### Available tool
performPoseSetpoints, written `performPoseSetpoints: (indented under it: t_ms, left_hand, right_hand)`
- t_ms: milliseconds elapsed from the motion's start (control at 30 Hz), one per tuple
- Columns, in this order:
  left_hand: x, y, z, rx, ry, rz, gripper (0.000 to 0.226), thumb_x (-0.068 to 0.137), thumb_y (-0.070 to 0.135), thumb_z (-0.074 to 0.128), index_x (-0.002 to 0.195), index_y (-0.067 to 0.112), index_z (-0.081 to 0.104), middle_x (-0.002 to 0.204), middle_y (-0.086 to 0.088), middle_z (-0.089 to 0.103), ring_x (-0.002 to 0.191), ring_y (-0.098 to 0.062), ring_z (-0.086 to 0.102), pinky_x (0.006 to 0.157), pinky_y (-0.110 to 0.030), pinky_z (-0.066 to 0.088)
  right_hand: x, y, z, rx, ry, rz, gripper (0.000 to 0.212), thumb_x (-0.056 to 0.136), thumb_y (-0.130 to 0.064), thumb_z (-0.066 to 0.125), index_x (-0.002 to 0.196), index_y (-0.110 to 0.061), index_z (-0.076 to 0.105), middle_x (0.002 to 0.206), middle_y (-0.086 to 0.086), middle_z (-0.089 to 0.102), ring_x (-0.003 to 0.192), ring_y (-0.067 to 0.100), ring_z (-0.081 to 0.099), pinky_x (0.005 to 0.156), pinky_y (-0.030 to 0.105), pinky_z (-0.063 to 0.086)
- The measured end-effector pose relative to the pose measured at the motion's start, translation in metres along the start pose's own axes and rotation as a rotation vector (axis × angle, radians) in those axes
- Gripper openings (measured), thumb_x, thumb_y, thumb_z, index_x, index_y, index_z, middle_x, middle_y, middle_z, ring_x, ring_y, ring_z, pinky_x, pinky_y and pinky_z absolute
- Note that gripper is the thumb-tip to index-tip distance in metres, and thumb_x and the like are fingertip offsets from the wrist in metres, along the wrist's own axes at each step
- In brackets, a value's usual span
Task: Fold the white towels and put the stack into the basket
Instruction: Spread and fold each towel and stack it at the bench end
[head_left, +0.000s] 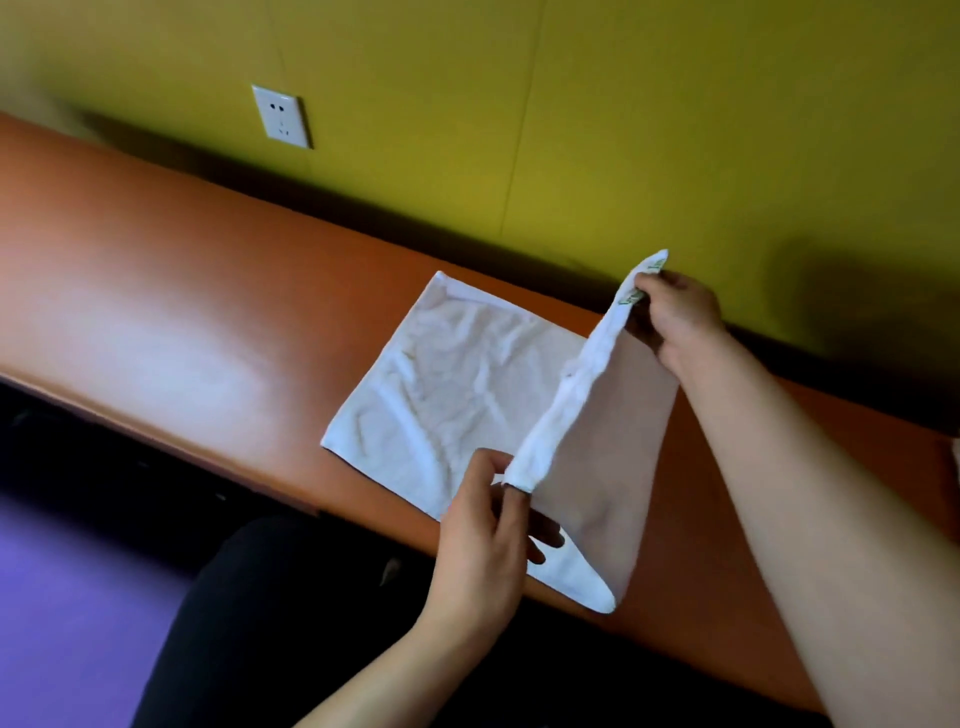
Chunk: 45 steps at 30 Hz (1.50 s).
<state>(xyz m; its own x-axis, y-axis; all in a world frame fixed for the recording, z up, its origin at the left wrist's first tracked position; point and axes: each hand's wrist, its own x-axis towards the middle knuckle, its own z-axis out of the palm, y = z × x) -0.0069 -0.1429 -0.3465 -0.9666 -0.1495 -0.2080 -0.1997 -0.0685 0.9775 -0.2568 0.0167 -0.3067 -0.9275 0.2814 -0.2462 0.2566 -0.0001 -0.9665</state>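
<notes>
1. I am pinching the near corner of the white towel (457, 384) between the thumb and fingers of my left hand (480, 540), holding that corner lifted off the surface
2. I am gripping the far corner of the same edge with my right hand (675, 317), fingers curled round the cloth just below a bit of green lettering
3. The raised edge is stretching in a taut line between my two hands, so the right part of the towel is standing up like a flap while the left part is lying flat and wrinkled
4. The towel is lying on the orange table (182, 291), towards its right half, with one low corner hanging just over the near edge
5. A white wall socket (282, 117) is sitting on the yellow-green wall (571, 104) behind the table, well to the far left of the towel
6. My dark-clad lap is showing below the table's near edge, beside a purple floor (67, 597)
</notes>
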Motion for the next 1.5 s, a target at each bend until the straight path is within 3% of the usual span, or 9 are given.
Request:
performPoseSetpoints:
  t_ms: [267,400,600,733,833,967,1167,1400,1500]
  left_hand:
    - [0.044,-0.003,-0.092,0.021,0.278,-0.090,0.041,0.107,0.031,0.039,0.083,0.004,0.058,0.065,-0.011,0.072,0.057,-0.028,0.070,0.049,-0.032,0.051]
    - [0.055,-0.012,-0.128,0.239,0.315,-0.140,0.045,0.105,0.034,0.043,0.075,0.010,0.066,0.064,0.000,0.074,0.050,-0.018,0.068,0.050,-0.028,0.053]
    - [0.077,-0.037,-0.157,0.809,0.346,-0.228,0.046,0.097,0.045,0.041,0.074,0.013,0.066,0.073,-0.009,0.068,0.074,-0.033,0.065,0.070,-0.038,0.054]
    - [0.093,-0.051,-0.180,1.063,0.306,-0.226,0.026,0.088,0.037,0.053,0.083,0.012,0.059,0.085,-0.013,0.065,0.085,-0.039,0.064,0.070,-0.038,0.051]
    - [0.102,-0.051,-0.183,1.034,0.314,-0.175,0.023,0.086,0.027,0.056,0.097,0.007,0.052,0.097,-0.016,0.059,0.089,-0.042,0.060,0.074,-0.041,0.046]
    - [0.112,-0.047,-0.174,1.058,0.241,-0.131,0.039,0.088,0.035,0.062,0.115,0.008,0.051,0.111,-0.016,0.051,0.100,-0.041,0.053,0.081,-0.042,0.042]
    - [0.126,-0.037,-0.168,0.994,0.125,-0.309,0.031,0.082,0.027,0.067,0.103,0.007,0.058,0.103,-0.016,0.067,0.097,-0.037,0.061,0.075,-0.036,0.047]
    - [0.089,-0.022,-0.148,0.797,0.188,-0.210,0.010,0.084,0.017,0.063,0.086,0.007,0.062,0.090,-0.019,0.071,0.087,-0.037,0.067,0.072,-0.037,0.051]
    - [0.055,-0.021,-0.139,0.578,0.180,-0.249,0.025,0.080,0.019,0.067,0.101,0.013,0.055,0.090,-0.013,0.071,0.077,-0.032,0.073,0.070,-0.045,0.062]
  right_hand:
    - [0.005,0.003,0.138,-0.218,-0.035,-0.113,0.022,0.091,-0.008,0.061,0.071,-0.019,0.061,0.072,0.008,0.064,0.050,0.017,0.062,0.040,0.024,0.050]
    - [0.017,0.025,0.181,-0.345,-0.024,-0.157,0.021,0.082,-0.018,0.064,0.062,-0.021,0.060,0.081,0.015,0.073,0.068,0.033,0.072,0.066,0.049,0.062]
    - [-0.009,0.037,0.199,-0.326,-0.238,-0.118,0.018,0.099,-0.024,0.057,0.115,-0.014,0.057,0.082,0.004,0.064,0.054,0.014,0.064,0.046,0.024,0.050]
    - [-0.036,0.068,0.149,-0.437,-0.199,-0.141,0.020,0.097,-0.024,0.054,0.116,-0.020,0.057,0.088,0.002,0.064,0.059,0.012,0.062,0.051,0.025,0.048]
    - [-0.068,0.105,0.090,-0.576,-0.106,-0.187,0.018,0.091,-0.032,0.058,0.108,-0.027,0.059,0.093,0.002,0.068,0.075,0.019,0.065,0.069,0.035,0.054]
    - [-0.129,0.144,0.021,-0.631,0.115,-0.140,0.012,0.092,-0.027,0.063,0.097,-0.018,0.056,0.077,-0.004,0.060,0.074,0.027,0.059,0.062,0.032,0.043]
    - [-0.181,0.184,-0.018,-0.874,0.191,0.052,0.039,0.082,-0.057,0.066,0.088,-0.020,0.054,0.103,0.009,0.057,0.101,0.033,0.055,0.090,0.040,0.042]
    - [-0.196,0.168,-0.033,-0.621,0.147,0.072,0.016,0.096,-0.025,0.056,0.104,-0.011,0.056,0.112,0.015,0.065,0.101,0.035,0.060,0.079,0.034,0.042]
    - [-0.206,0.157,-0.055,-0.542,0.193,0.014,0.018,0.098,-0.019,0.055,0.109,-0.006,0.059,0.109,0.016,0.066,0.093,0.030,0.058,0.075,0.032,0.038]
